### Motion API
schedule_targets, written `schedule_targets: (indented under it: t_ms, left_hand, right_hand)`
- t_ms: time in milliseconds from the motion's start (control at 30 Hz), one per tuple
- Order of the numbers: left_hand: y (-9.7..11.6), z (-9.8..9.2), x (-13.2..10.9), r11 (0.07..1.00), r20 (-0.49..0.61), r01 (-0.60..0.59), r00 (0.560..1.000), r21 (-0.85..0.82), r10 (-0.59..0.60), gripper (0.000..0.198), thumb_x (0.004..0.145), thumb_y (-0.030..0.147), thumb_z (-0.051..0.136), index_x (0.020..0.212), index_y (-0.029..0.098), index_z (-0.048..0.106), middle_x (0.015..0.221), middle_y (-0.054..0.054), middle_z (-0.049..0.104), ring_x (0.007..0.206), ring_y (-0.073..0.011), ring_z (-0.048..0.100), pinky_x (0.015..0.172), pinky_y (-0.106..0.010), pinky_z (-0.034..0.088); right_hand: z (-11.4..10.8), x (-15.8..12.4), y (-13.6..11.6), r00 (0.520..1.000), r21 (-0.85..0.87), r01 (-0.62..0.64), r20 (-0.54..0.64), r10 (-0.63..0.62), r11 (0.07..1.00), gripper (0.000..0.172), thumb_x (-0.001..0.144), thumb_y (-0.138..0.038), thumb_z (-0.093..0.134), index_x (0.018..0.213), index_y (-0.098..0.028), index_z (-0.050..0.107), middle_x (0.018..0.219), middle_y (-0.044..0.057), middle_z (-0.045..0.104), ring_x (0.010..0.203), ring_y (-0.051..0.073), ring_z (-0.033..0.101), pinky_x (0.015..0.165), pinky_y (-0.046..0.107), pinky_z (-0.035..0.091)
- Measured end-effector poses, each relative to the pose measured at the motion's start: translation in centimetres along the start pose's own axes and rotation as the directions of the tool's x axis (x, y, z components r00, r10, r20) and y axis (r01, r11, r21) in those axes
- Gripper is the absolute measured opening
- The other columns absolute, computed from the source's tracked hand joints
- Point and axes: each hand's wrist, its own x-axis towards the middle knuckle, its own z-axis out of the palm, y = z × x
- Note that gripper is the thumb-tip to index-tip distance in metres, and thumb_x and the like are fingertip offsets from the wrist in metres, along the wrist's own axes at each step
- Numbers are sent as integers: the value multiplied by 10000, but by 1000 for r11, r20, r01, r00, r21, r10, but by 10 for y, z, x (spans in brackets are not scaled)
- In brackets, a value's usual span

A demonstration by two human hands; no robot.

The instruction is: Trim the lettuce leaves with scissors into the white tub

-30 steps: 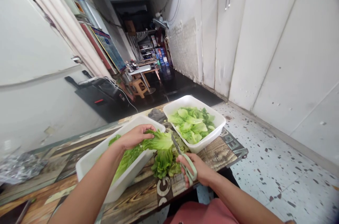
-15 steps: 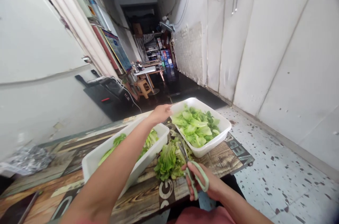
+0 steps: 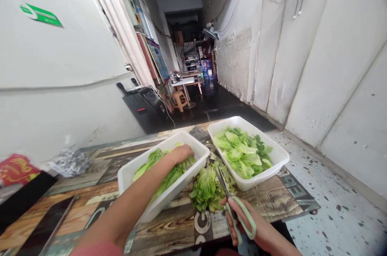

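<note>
My left hand [image 3: 182, 152] reaches down into the left white plastic tub [image 3: 124, 176], over the green lettuce leaves [image 3: 148, 166] there. Its fingertips are hidden among the leaves, so whether it grips one does not show. My right hand [image 3: 242, 219] is closed around the pale green handles of a pair of scissors [image 3: 223, 179], blades pointing away from me. Beside the blades, a pile of lettuce trimmings [image 3: 208, 188] lies on the table between the two tubs. Loose lettuce leaves [image 3: 238, 149] fill much of the right white tub [image 3: 282, 158].
Both tubs stand on a wood-patterned table [image 3: 169, 229]. A dark phone [image 3: 45, 227] lies at its near left, with a crumpled silvery bundle [image 3: 71, 162] and a red packet [image 3: 18, 169] behind. Farther off are a stool [image 3: 179, 100] and a small white table [image 3: 183, 82].
My left hand has moved from the right tub's left rim into the left tub. The scissors stay in my right hand. The whole view has shifted left, so things appear farther right.
</note>
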Motion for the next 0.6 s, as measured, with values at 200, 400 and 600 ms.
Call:
schedule_targets:
  t_ms: [200,400,600]
  left_hand:
    - [1,-6,-1,987,-19,-106,994,124,110,151,646,66,586,691,179,674,880,-96,671,910,-261,594,802,-327,444]
    - [-11,-26,-26,1000,-256,-10,967,-12,7,232,673,188,565,900,190,612,961,-66,672,904,-238,598,837,-348,457]
    - [2,-40,-50,919,-466,-88,878,-385,-112,157,635,247,549,781,193,532,769,8,601,766,-172,560,753,-295,463]
  right_hand:
    - [-1,-2,-1,1000,-51,-3,-25,2,999,596,772,-708,597,1020,-175,498,593,-57,559,412,104,535,401,217,470]
    - [-1,-4,2,1000,-75,-7,-29,4,997,600,774,-714,588,1033,-182,491,610,-57,561,406,105,539,387,218,462]
    - [12,-3,-11,1000,-107,7,6,-6,994,606,697,-757,626,914,-203,513,618,-63,560,452,104,551,452,238,481]
